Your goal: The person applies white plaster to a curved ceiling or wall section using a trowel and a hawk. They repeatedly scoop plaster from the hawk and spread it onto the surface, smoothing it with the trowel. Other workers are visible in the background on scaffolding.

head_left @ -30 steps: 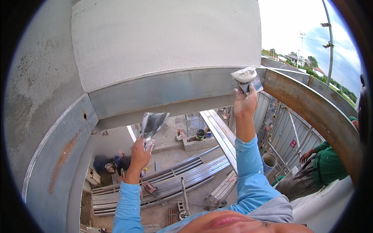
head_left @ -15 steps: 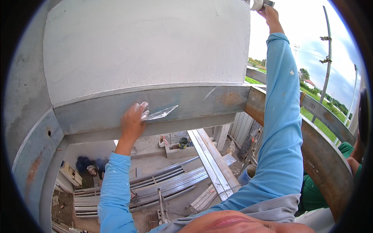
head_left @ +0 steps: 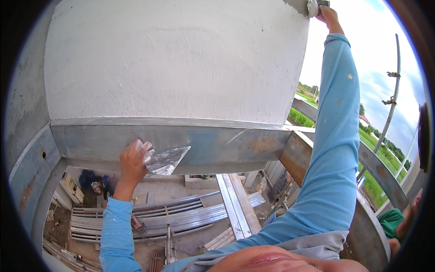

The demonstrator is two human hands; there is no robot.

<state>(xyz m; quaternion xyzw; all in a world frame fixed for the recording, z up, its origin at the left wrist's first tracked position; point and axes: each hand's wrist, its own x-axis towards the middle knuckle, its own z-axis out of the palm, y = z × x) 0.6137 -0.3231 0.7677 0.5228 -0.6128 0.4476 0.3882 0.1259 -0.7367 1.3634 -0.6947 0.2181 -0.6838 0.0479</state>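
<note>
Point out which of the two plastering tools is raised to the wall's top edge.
The one in the right hand, at the top right corner of the plastered wall. The trowel in the left hand sits low, by the steel beam.

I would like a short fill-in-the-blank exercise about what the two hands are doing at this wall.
1. The left hand holds a flat metal ____ smeared with plaster.
2. The right hand reaches up to the top right ____ of the white plastered wall.
3. Both sleeves are light ____ in colour.
4. Below the wall runs a grey steel ____ with rust patches.

Missing words: trowel; corner; blue; beam
</note>
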